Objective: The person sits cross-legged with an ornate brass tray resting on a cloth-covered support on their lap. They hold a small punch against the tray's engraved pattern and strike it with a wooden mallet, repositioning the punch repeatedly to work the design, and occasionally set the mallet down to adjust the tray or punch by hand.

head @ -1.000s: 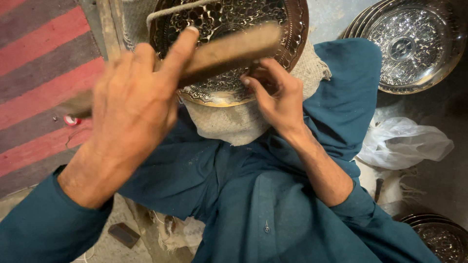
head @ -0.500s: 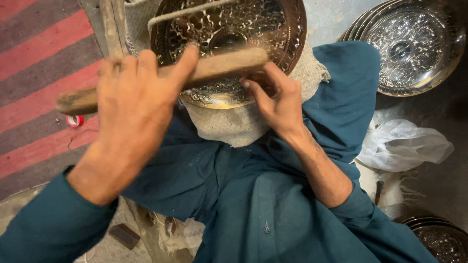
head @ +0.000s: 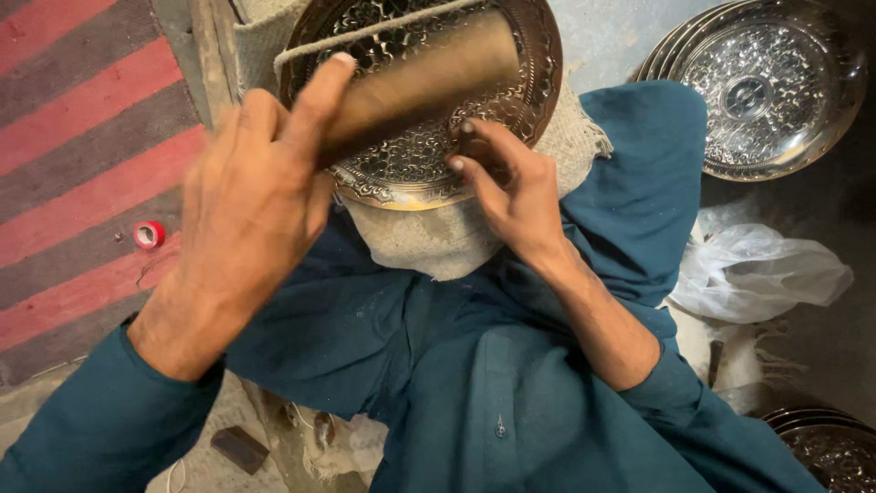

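At the far left lies a rug [head: 82, 137] striped red and grey-brown, flat-woven by its look, with a small roll of red tape [head: 149, 235] lying on it near its right edge. Next comes the left hand [head: 246, 215], raised above the lap and clamped round the handle of a wooden mallet [head: 424, 80], forefinger stretched along the shaft; the mallet's blunt cylindrical head is blurred and hangs over the embossed tray [head: 429, 146]. This tray is round, of shiny metal worked all over in fine raised pattern with a scalloped rim, and it rests tilted on a coarse grey cloth pad [head: 429, 242] across the person's knees, clad in teal fabric. The right hand [head: 511, 196] lies on the tray's lower right part, fingers bent together; whether they pinch a small tool I cannot tell. Further right, on the floor, sits a stack of similar silvery trays [head: 766, 91], nested one in another, and below them a crumpled white plastic bag [head: 757, 274].
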A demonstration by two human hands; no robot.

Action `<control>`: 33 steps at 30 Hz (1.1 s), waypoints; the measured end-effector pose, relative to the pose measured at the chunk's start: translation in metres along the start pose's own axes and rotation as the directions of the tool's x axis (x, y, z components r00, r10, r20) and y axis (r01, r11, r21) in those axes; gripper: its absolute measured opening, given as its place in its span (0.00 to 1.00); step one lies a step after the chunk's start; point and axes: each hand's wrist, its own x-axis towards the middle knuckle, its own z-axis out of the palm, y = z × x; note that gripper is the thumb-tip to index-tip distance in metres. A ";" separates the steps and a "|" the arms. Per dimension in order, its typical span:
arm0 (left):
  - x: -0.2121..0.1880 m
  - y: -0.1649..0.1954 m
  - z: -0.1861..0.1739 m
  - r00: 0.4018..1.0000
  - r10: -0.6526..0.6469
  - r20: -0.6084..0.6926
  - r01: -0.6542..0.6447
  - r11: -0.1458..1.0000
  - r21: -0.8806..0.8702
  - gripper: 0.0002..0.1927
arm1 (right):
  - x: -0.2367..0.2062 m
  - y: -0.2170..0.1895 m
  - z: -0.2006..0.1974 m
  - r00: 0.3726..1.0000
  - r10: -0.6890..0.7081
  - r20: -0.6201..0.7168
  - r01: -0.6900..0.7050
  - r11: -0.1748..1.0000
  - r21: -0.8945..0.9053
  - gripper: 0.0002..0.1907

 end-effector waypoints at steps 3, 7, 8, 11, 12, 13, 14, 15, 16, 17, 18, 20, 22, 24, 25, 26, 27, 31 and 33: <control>-0.002 0.000 0.005 0.995 0.098 -0.038 -0.073 0.909 0.410 0.36 | 0.001 0.000 0.000 0.996 0.093 0.004 -0.092 0.989 -0.117 0.15; -0.003 -0.004 0.007 0.999 0.037 -0.002 -0.036 0.985 0.168 0.39 | -0.001 -0.002 0.004 0.995 0.073 -0.063 -0.076 0.997 -0.034 0.17; -0.002 -0.003 0.007 1.000 0.022 -0.002 -0.022 0.998 0.055 0.41 | -0.001 -0.003 0.004 0.991 0.114 -0.069 -0.115 0.993 -0.018 0.16; 0.002 0.001 0.003 0.998 0.050 -0.047 -0.050 0.999 -0.005 0.42 | 0.000 -0.003 0.004 0.991 0.112 -0.073 -0.111 0.994 0.019 0.16; 0.005 0.002 0.001 0.995 0.074 -0.070 -0.072 0.997 0.020 0.42 | 0.000 -0.003 0.004 0.993 0.091 -0.074 -0.089 0.996 0.027 0.16; 0.008 0.003 -0.002 0.990 0.129 -0.053 -0.118 0.979 0.165 0.39 | -0.001 -0.003 0.003 0.992 0.111 -0.066 -0.112 0.994 -0.009 0.13; 0.010 0.003 -0.005 0.984 0.178 -0.028 -0.161 0.938 0.306 0.37 | -0.002 -0.002 0.002 0.990 0.133 -0.055 -0.135 0.990 -0.045 0.10; 0.012 0.003 -0.007 0.975 0.221 0.001 -0.199 0.875 0.441 0.35 | -0.002 -0.002 0.002 0.987 0.152 -0.044 -0.155 0.985 -0.081 0.07; 0.012 0.003 -0.010 0.983 0.181 -0.019 -0.166 0.934 0.317 0.35 | -0.002 -0.001 0.002 0.990 0.130 -0.050 -0.132 0.990 -0.042 0.10; 0.012 0.004 -0.011 0.990 0.140 -0.034 -0.131 0.974 0.186 0.36 | -0.002 0.000 0.003 0.992 0.108 -0.059 -0.109 0.994 -0.003 0.13; 0.012 0.004 -0.011 0.994 0.096 -0.045 -0.094 0.994 0.050 0.37 | -0.002 0.000 0.003 0.994 0.086 -0.069 -0.083 0.996 0.035 0.16; 0.010 0.006 -0.010 0.991 0.134 -0.009 -0.123 0.929 0.348 0.33 | -0.001 0.001 0.003 0.996 0.071 -0.055 -0.069 0.997 0.033 0.14; 0.008 0.006 -0.010 0.992 0.130 0.004 -0.116 0.870 0.479 0.31 | 0.001 0.000 0.002 0.994 0.094 -0.052 -0.087 0.990 0.110 0.13; 0.004 0.004 -0.013 0.996 0.085 0.006 -0.079 0.883 0.464 0.33 | 0.003 -0.001 0.001 0.985 0.168 -0.046 -0.150 0.950 0.273 0.11; 0.002 0.003 -0.014 0.999 0.046 0.015 -0.048 0.947 0.317 0.35 | 0.005 -0.002 -0.002 0.991 0.127 -0.028 -0.119 0.972 0.202 0.12; 0.000 0.002 -0.016 0.999 0.004 0.036 -0.009 0.987 0.159 0.37 | 0.006 -0.002 -0.007 0.996 0.093 -0.001 -0.093 0.987 0.130 0.12; -0.004 0.004 -0.016 0.997 -0.040 0.066 0.040 0.999 -0.003 0.39 | 0.006 -0.003 -0.011 0.997 0.065 0.033 -0.067 0.996 0.060 0.13; -0.011 0.008 -0.005 0.985 -0.083 0.149 0.103 0.986 -0.131 0.40 | 0.008 -0.001 -0.021 0.992 0.041 0.115 -0.041 0.999 0.002 0.15; -0.012 0.008 0.000 0.986 -0.080 0.146 0.106 0.977 -0.184 0.40 | 0.007 0.001 -0.022 0.990 0.019 0.137 -0.021 1.000 0.010 0.14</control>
